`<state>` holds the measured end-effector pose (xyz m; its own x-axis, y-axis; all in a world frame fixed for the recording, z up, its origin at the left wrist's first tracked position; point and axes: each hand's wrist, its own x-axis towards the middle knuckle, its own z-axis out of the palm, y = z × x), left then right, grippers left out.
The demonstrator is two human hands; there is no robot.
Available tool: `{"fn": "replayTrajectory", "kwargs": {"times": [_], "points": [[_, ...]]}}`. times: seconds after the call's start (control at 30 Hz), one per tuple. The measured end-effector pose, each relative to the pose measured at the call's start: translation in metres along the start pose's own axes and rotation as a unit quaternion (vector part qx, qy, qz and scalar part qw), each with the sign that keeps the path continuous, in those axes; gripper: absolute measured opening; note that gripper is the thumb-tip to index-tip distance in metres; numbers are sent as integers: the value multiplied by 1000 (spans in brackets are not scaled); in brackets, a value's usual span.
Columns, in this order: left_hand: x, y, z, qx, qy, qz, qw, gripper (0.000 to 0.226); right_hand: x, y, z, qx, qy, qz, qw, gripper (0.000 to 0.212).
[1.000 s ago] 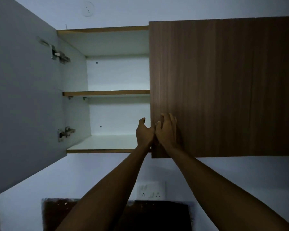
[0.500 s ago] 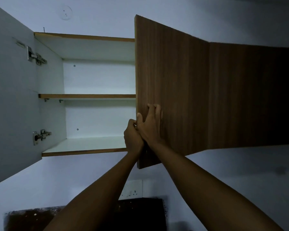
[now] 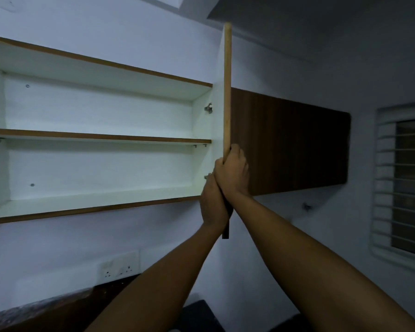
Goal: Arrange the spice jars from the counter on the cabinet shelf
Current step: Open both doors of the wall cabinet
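Currently both the left hand [image 3: 212, 202] and right hand [image 3: 233, 173] are gripping the cabinet door [image 3: 227, 92] edge, which is best swung fully clear of the shelf [image 3: 98, 136].

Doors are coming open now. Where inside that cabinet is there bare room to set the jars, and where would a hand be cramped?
The bottom shelf is bare from its left end to the right wall, and so is the middle shelf. It is crowded only at the right end, where the left hand and right hand grip the door edge beside the lower hinge.
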<state>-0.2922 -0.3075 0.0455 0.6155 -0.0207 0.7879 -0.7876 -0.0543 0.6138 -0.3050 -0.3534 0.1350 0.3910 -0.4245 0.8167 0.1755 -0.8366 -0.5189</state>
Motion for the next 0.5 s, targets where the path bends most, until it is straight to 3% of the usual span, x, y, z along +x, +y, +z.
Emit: {"fn": "replayTrajectory", "kwargs": {"times": [0.07,0.2,0.33,0.37,0.4,0.5], "points": [[-7,9,13,1,-37,-9,999,54,1,15,-12,-11,14,13,1000,24],[-10,5,32,-3,-85,-10,996,35,7,38,-16,-6,42,36,998,28],[0,-12,43,15,-136,5,991,40,15,53,-6,-1,74,50,996,45],[0,-16,48,26,-144,6,989,33,18,58,-5,2,79,56,995,50],[-3,-17,55,3,-155,17,988,26,21,64,-4,6,81,61,995,58],[-3,-20,82,-68,-160,-3,985,36,33,88,-3,6,93,82,992,78]]}}
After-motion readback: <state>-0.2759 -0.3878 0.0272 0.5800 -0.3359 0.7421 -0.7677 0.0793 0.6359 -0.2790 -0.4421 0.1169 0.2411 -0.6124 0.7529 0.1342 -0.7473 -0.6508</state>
